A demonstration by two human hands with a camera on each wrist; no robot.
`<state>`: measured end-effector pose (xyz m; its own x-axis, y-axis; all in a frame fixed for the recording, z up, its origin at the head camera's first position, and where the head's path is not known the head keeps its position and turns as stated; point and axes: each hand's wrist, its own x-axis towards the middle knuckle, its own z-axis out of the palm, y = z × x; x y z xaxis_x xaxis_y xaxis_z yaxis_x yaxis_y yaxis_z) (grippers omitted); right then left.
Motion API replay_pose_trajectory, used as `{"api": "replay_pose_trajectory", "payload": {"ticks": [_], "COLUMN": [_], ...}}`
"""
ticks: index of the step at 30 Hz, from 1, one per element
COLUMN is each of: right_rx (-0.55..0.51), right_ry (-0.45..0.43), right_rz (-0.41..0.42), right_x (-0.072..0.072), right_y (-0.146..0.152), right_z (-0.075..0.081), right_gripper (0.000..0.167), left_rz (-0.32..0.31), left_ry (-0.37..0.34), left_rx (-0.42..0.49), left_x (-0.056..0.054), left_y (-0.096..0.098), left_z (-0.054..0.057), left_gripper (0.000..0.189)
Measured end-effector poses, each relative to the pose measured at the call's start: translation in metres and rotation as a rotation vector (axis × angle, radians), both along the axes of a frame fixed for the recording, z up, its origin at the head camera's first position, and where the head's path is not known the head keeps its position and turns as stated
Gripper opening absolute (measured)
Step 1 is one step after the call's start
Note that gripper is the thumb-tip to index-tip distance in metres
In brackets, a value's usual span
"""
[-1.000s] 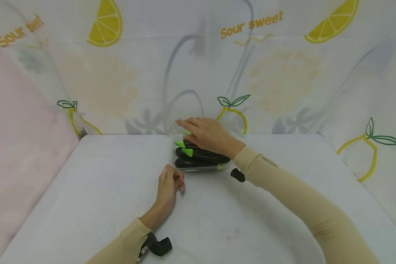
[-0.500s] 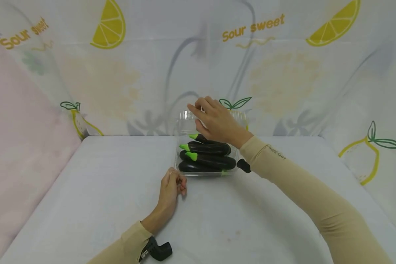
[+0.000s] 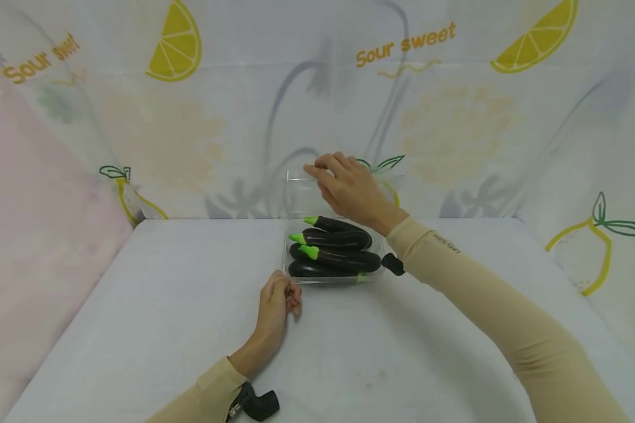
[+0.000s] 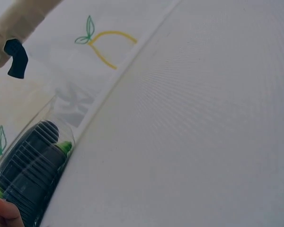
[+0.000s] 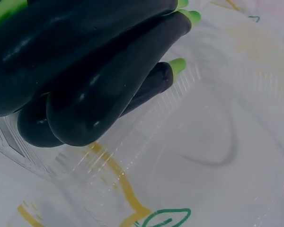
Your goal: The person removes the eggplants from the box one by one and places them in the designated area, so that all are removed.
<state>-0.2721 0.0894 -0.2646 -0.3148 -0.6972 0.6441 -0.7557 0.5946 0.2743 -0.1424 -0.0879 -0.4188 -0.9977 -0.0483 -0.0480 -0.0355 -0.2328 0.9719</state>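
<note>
Several dark eggplants [image 3: 344, 239] with green stems lie in a clear plastic box [image 3: 317, 281] in the head view. Its hinged clear lid [image 3: 300, 197] stands raised at the back. My right hand [image 3: 351, 191] reaches over the box, bent fingers gripping the lid's upper edge. In the right wrist view, eggplants [image 5: 118, 78] rest beside the see-through lid [image 5: 199, 142], and only a fingertip shows at the right edge. At the front left corner my left hand [image 3: 273, 308] holds the box, fingers curled. Its fingertips [image 4: 8, 212] show against the box wall in the left wrist view.
A white tabletop [image 3: 190, 305] extends around the box. Directly behind it hangs a pale curtain [image 3: 233, 117] printed with lemons. A black wrist mount [image 3: 259, 405] juts from the left sleeve, another [image 3: 393, 264] from the right.
My right hand has risen off the eggplants along with the lid, which now stands higher at the back and exposes more of them. The left hand stays at the box corner.
</note>
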Motion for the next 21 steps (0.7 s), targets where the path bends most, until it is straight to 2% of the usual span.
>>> {"api": "replay_pose_trajectory", "payload": {"ticks": [7,14,21], "right_rx": [-0.027,-0.066,-0.104], "right_ry": [-0.057,-0.075,-0.117], "right_rz": [-0.072,-0.106,-0.102], "right_x": [-0.008,-0.019,-0.028], "right_y": [0.007,0.009,0.006], "right_z": [-0.001,-0.007,-0.010], "right_gripper": [0.037,0.048,0.052], "left_rz": [0.003,-0.008,-0.022], "left_ry": [-0.010,-0.007,0.003], "left_rx": [-0.006,-0.029,0.041], "left_x": [0.002,0.005,0.009], "left_y": [0.000,0.002,0.003], "left_z": [0.002,0.001,-0.001], "left_gripper": [0.019,0.020,0.020]}}
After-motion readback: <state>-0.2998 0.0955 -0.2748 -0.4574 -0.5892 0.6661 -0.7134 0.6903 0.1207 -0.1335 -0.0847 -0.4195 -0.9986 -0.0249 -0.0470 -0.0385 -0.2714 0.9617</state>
